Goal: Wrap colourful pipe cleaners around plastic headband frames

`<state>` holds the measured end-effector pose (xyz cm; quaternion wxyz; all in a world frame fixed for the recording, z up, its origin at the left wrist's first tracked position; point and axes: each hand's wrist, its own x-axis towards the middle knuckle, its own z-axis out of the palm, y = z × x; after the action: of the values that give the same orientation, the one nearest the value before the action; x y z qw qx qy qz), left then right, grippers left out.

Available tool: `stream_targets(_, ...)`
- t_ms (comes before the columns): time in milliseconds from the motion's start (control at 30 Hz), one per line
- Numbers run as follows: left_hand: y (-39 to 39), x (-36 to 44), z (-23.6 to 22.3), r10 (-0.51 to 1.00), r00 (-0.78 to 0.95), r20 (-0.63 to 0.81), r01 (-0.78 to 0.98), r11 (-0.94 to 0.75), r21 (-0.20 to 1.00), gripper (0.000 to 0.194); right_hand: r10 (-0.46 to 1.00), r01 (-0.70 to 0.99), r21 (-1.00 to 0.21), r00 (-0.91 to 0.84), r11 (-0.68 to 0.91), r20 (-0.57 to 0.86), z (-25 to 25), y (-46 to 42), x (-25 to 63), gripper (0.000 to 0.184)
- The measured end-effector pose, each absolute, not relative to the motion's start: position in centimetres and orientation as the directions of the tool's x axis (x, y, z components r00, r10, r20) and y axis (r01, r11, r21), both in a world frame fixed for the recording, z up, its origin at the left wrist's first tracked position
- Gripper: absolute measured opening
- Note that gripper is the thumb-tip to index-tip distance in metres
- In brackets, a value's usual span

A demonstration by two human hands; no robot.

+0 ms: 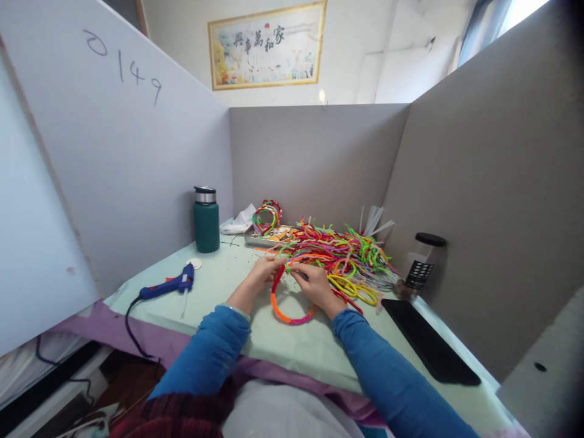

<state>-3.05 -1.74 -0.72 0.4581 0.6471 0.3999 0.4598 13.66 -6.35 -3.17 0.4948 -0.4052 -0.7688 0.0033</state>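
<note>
A hoop wrapped in red, orange and magenta fuzzy pipe cleaner is held tilted above the table in front of me. My left hand is closed in a pinch at the hoop's upper left, on the red stretch. Opposite it, my right hand pinches at the top of the ring, where a short green pipe cleaner shows between the two sets of fingertips. The exact grip is partly hidden by the fingers. Just beyond the hands lies a large heap of colored pipe cleaners.
A blue glue gun with its cord lies left, near a green bottle. Behind are a metal tray and finished-looking rings. Yellow-handled scissors, a black slab and a dark-lidded jar lie right. Panels enclose the table.
</note>
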Motion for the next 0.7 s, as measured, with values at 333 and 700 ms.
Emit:
stream_targets(333, -1.56, -2.13, -1.03, 0.848, 0.403, 0.343, 0.018, -0.382, 0.924, 0.045, 0.644, 0.674, -0.427, -0.096, 0.603, 0.759, -3.11, -6.1, 13.81, 0.019)
stream_targets(700, -1.06, -2.31, -1.44, 0.835, 0.386, 0.393, 0.248, -0.504, 0.828, 0.029, 0.63, 0.655, -0.432, -0.089, 0.62, 0.771, -3.24, -5.95, 13.86, 0.019)
